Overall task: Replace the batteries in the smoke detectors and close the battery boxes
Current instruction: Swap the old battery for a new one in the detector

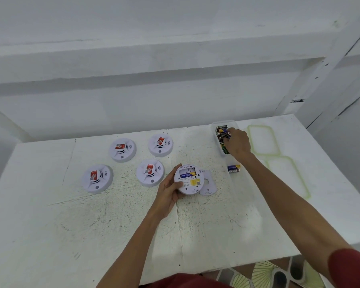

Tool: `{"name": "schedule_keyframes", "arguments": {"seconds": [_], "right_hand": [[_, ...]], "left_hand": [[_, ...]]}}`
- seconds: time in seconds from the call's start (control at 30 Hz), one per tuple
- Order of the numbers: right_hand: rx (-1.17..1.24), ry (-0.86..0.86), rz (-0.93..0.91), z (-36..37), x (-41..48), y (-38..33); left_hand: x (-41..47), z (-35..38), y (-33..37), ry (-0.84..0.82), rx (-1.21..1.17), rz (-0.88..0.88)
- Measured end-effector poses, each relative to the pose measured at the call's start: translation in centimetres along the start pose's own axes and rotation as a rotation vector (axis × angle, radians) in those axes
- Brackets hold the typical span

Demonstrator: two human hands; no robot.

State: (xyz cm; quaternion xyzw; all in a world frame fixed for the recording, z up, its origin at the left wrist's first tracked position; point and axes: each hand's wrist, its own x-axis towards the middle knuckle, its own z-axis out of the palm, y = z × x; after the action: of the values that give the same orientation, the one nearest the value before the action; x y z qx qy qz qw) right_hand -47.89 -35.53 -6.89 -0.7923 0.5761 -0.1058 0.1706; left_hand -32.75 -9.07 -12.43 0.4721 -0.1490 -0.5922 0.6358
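Fingers (230, 135) of right hand (238, 143) dipped among batteries (221, 133), grip hidden. Left hand (168, 189) cupping open detector (188, 179) by rim. Probably light, smooth, slippery: best pinched round the middle.

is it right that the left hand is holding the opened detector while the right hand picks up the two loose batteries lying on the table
Not quite. In the head view the right hand is not at the two loose batteries; it reaches into the clear battery container farther back, and those two lie untouched on the table. The rest holds: the left hand holds the opened detector.
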Motion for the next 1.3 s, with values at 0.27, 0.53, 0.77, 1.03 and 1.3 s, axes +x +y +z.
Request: {"name": "schedule_keyframes", "arguments": {"seconds": [0.27, 0.53, 0.77, 1.03, 1.3], "right_hand": [[-0.057, 0.05, 0.021, 1.3, 0.1, -0.7], [0.075, 0.053, 0.049, 1.0, 0.2, -0.8], [0.253, 0.168, -0.048, -0.1, -0.6, -1.1], [0.517, 0.18, -0.191, -1.2, -3.2, -3.6], [0.622, -0.008, -0.393, 0.4, -7.4, -5.9]], "left_hand": [[0.0, 0.0, 0.0, 0.0, -0.016, -0.008], [0.1, -0.1, 0.1, 0.006, -0.025, -0.02], [0.1, 0.0, 0.3, -0.002, -0.019, -0.022], [0.0, 0.2, 0.4, -0.013, -0.045, -0.021], [0.1, 0.2, 0.3, -0.017, -0.036, -0.016]]}}
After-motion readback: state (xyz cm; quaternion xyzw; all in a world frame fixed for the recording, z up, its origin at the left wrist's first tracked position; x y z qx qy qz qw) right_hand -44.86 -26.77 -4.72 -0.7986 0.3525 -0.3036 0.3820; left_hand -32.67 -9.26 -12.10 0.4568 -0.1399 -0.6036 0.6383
